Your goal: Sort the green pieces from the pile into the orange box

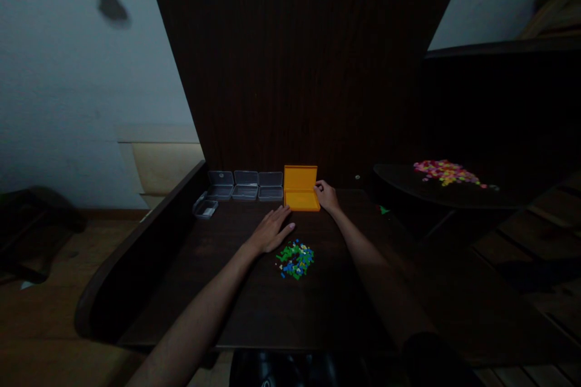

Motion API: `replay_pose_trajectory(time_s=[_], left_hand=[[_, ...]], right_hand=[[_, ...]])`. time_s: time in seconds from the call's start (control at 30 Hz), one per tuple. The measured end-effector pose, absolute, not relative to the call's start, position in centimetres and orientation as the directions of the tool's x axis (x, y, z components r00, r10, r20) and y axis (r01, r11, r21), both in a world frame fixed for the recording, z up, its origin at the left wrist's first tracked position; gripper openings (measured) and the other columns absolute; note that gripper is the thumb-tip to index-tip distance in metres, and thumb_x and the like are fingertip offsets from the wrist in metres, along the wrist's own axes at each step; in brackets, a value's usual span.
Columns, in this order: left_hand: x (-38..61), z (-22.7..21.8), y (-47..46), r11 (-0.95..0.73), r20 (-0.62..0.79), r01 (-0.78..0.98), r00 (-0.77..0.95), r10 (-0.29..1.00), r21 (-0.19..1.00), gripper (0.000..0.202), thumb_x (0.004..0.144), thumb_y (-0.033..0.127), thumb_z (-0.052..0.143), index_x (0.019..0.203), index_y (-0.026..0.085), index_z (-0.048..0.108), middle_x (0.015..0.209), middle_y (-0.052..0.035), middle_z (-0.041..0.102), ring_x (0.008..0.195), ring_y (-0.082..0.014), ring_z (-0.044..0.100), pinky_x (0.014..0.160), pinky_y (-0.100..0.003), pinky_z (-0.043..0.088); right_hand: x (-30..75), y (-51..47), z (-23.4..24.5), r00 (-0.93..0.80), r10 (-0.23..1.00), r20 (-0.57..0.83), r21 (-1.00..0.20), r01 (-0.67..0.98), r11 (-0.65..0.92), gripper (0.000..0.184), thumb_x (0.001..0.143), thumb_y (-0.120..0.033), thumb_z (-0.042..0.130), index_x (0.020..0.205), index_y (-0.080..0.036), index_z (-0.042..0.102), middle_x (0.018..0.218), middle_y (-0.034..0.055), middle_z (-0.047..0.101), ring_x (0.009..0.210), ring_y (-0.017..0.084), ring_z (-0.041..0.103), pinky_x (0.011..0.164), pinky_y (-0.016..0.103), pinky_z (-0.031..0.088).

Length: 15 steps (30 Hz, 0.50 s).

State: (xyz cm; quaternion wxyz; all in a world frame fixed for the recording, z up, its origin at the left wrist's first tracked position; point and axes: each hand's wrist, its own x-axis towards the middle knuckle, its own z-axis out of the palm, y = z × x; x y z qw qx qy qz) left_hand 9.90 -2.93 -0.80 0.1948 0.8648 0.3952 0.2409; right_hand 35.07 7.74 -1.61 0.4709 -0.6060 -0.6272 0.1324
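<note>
Head view: an open orange box (301, 201) is set at the back of the dark desktop (267, 320), its lid raised before the tall rear panel (308, 72). The left hand (271, 228) is laid palm-down, fingers spread, with fingertips placed at the front left corner. The right hand (327, 197) is curled at the right edge; whether that edge is pinched cannot be determined. Leftward room is limited by adjacent transparent boxes (246, 193) and the side board (149, 254). Small coloured pieces (296, 259) are piled between the forearms, well apart from the desktop's front edge.
</note>
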Motion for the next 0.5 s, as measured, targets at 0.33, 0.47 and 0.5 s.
replay_pose_trajectory(time_s=[0.33, 0.47, 0.5], left_hand=[[9.5, 0.1, -3.9, -0.674, 0.353, 0.517, 0.588, 0.728, 0.528, 0.049, 0.099, 0.049, 0.04, 0.133, 0.016, 0.05, 0.137, -0.0134, 0.053, 0.13, -0.0266, 0.044, 0.113, -0.045, 0.035], [9.3, 0.7, -4.5, -0.693, 0.383, 0.494, 0.59, 0.711, 0.525, 0.042, 0.099, 0.046, 0.041, 0.126, 0.018, 0.055, 0.125, -0.011, 0.059, 0.121, -0.0259, 0.049, 0.108, -0.044, 0.039], [9.3, 0.8, -4.6, -0.696, 0.388, 0.486, 0.591, 0.708, 0.529, 0.04, 0.099, 0.046, 0.041, 0.125, 0.019, 0.056, 0.124, -0.0106, 0.06, 0.12, -0.0259, 0.049, 0.107, -0.043, 0.04]], right_hand=[[34.7, 6.4, -1.3, 0.166, 0.892, 0.421, -0.723, 0.654, 0.22, 0.011, 0.08, -0.021, 0.049, 0.078, -0.017, 0.059, 0.063, -0.0004, 0.057, 0.061, 0.016, 0.055, 0.058, 0.022, 0.039], [34.6, 5.5, -1.3, 0.167, 0.896, 0.411, -0.722, 0.66, 0.208, 0.01, 0.078, -0.019, 0.049, 0.075, -0.017, 0.059, 0.061, -0.0009, 0.057, 0.06, 0.016, 0.055, 0.056, 0.021, 0.038], [34.6, 5.3, -1.3, 0.168, 0.897, 0.409, -0.722, 0.661, 0.205, 0.01, 0.078, -0.019, 0.049, 0.074, -0.017, 0.058, 0.061, -0.0008, 0.058, 0.06, 0.016, 0.055, 0.056, 0.021, 0.038]])
